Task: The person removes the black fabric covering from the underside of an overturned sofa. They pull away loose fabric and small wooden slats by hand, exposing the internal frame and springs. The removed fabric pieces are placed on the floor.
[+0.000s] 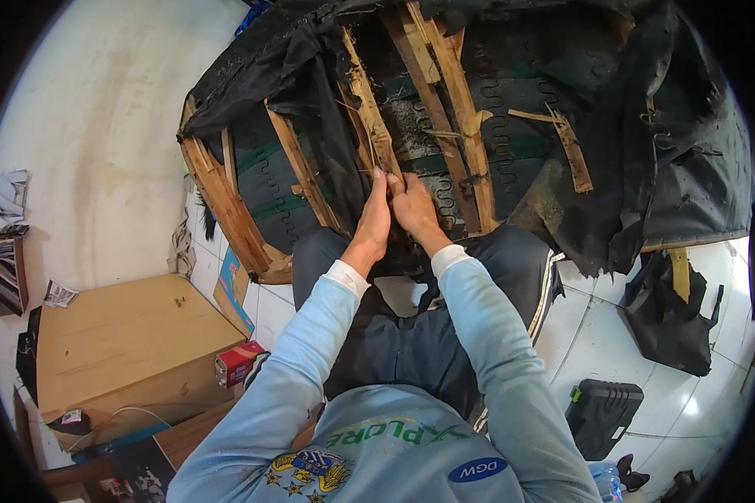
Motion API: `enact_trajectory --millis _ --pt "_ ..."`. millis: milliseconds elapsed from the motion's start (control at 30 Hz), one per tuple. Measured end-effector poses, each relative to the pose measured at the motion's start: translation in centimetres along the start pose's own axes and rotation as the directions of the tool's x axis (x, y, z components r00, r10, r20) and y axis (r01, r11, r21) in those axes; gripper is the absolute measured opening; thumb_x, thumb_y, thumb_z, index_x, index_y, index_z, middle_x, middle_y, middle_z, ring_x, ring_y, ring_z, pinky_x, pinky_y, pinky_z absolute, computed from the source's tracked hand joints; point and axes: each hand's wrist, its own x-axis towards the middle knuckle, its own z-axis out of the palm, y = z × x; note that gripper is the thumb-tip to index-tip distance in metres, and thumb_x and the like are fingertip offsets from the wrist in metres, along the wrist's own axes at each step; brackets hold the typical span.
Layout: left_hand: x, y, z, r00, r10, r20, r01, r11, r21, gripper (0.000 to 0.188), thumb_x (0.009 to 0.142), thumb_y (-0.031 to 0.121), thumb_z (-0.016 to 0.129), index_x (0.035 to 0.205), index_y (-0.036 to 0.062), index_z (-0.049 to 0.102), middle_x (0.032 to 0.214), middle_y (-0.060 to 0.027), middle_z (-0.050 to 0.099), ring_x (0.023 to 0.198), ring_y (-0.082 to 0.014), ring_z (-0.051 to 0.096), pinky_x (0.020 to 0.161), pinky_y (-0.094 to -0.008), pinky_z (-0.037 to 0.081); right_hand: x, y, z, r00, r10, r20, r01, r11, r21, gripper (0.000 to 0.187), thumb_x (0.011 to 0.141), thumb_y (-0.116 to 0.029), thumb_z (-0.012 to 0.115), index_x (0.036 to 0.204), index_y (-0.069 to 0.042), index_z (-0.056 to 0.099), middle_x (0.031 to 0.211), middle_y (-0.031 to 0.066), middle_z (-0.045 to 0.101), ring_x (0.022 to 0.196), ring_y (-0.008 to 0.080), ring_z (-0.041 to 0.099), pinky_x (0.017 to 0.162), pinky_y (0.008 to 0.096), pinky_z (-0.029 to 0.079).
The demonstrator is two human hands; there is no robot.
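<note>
An overturned sofa (713, 168) lies before me with its underside laid bare, showing wooden rails, zigzag springs (491, 105) and green straps. Both my hands meet at the near end of a rough, split wooden slat (365, 96) in its middle. My left hand (374, 222) grips the slat's left side, thumb uppermost. Against its right side, my right hand (417, 211) has its fingers curled round the wood. Torn black lining cloth (302, 71) hangs just left of the slat. My fingers hide the slat's near end.
A broken wood piece (575, 155) lies on the sofa's right part. On the white tiled floor are a black tool case (604, 419) and a black bag-like cloth (675, 314). To the left stand a tan box-shaped surface (134, 335) and a small red box (237, 363).
</note>
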Motion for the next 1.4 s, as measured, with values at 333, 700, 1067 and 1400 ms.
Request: enact_trajectory --millis 333,700,1067,1400 --pt "1.4 4.8 2.6 0.912 0.4 -0.097 -0.179 0.597 0.782 0.064 0.092 0.049 0.075 0.126 -0.004 0.066 0.112 -0.0276 0.075 0.106 -0.0392 0.075 0.092 -0.0447 0.057 0.6 0.7 -0.7 0.992 -0.001 0.123 -0.001 1.0 0.023 0.072 0.095 -0.052 0.065 0.14 0.004 0.054 0.14 0.0312 0.058 0.132 0.0476 0.057 0.111 0.0515 0.046" --pt "3.0 7.1 2.7 0.903 0.393 -0.174 -0.03 0.461 0.887 0.041 0.086 0.03 0.082 0.106 -0.0043 0.076 0.096 -0.0194 0.08 0.09 -0.0286 0.079 0.083 -0.0396 0.06 0.1 -0.3 -0.5 0.994 0.029 0.108 -0.027 0.999 -0.024 0.061 0.096 -0.037 0.065 0.137 0.006 0.052 0.139 0.0318 0.058 0.133 0.0481 0.056 0.111 0.0516 0.046" --pt "3.1 7.0 2.9 0.914 0.386 -0.122 -0.047 0.399 0.916 0.043 0.086 0.032 0.077 0.107 -0.0053 0.075 0.1 -0.0249 0.078 0.098 -0.0381 0.077 0.089 -0.0442 0.059 0.2 -0.5 -0.7 0.993 0.064 0.102 -0.069 0.997 0.046 0.07 0.087 -0.046 0.073 0.134 0.002 0.056 0.135 0.0287 0.06 0.13 0.0461 0.059 0.109 0.0521 0.047" --pt "2.4 7.9 3.0 0.921 0.354 -0.164 -0.015 0.452 0.892 0.048 0.084 0.034 0.075 0.109 -0.007 0.073 0.102 -0.0276 0.077 0.1 -0.0424 0.075 0.09 -0.047 0.058 0.2 -1.4 -1.0 0.997 -0.023 0.075 0.018 0.997 0.069 0.071 0.086 -0.047 0.074 0.132 0.005 0.061 0.133 0.0304 0.067 0.127 0.0435 0.064 0.106 0.0481 0.05"
